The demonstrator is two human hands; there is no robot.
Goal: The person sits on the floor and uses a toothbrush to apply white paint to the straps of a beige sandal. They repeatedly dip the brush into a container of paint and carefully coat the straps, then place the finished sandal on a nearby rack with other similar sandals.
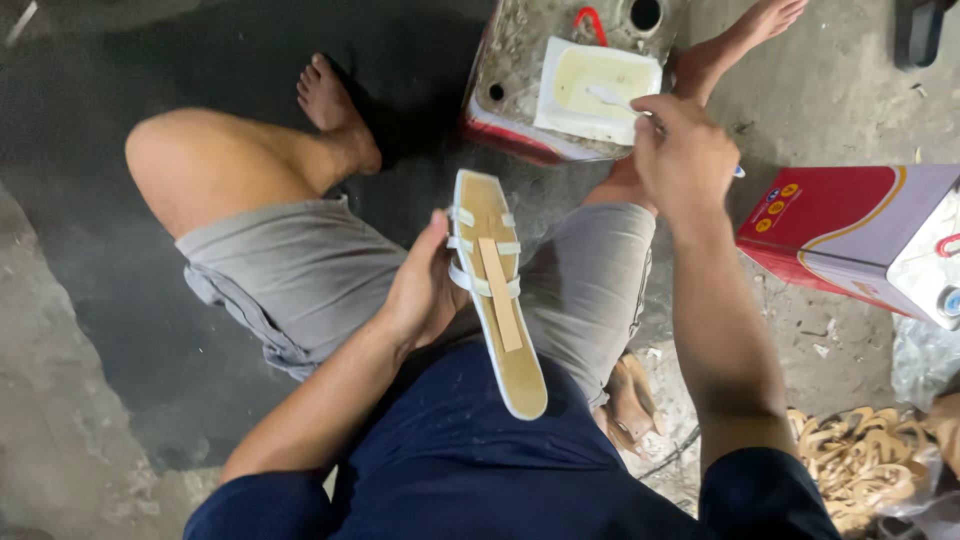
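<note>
Left hand (425, 290) clasped round sandal (495, 290) edge, straps up, right hand (685, 160) pinching brush (618, 98), tip in glue tray (598, 90) just ahead, tray on can (515, 70)

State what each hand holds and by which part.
Left hand holds a strappy sandal by its side edge near the straps. Right hand grips a brush by its handle, over the glue tray.
</note>
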